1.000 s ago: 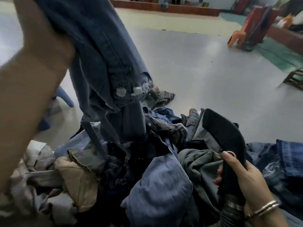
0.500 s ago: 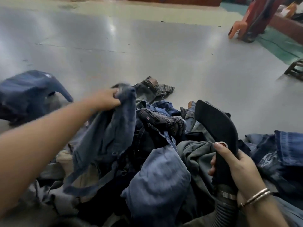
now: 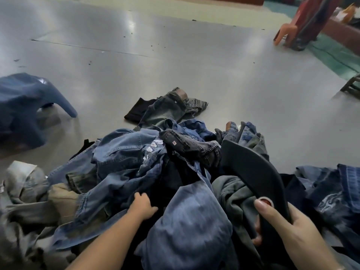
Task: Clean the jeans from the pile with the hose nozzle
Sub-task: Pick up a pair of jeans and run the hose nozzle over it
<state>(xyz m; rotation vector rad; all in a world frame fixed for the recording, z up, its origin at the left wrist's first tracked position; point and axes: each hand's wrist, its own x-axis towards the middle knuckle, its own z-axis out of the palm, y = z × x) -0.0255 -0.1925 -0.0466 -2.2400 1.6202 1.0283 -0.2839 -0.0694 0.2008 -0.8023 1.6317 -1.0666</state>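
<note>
A heap of jeans (image 3: 124, 162) in blue, grey and black denim fills the lower half of the head view. On top lies a blue pair with white flower patches (image 3: 153, 147). My left hand (image 3: 143, 206) reaches into the middle of the heap, its fingers curled into a fold of dark and blue denim, fingertips hidden. My right hand (image 3: 292, 230) grips the handle of the black hose nozzle (image 3: 253, 172), thumb on top. The nozzle's wide flat mouth points up and left over the heap.
A blue plastic stool (image 3: 29, 106) stands at the left. One faded pair of jeans (image 3: 167, 110) lies apart on the grey floor beyond the heap. An orange chair (image 3: 286, 34) and dark furniture stand at the far right, and a wooden frame (image 3: 352, 86) at the right edge.
My left hand lowered the raised blue flower-patched jeans onto the heap, let them go, and moved down into the middle of the pile. The nozzle stays in my right hand.
</note>
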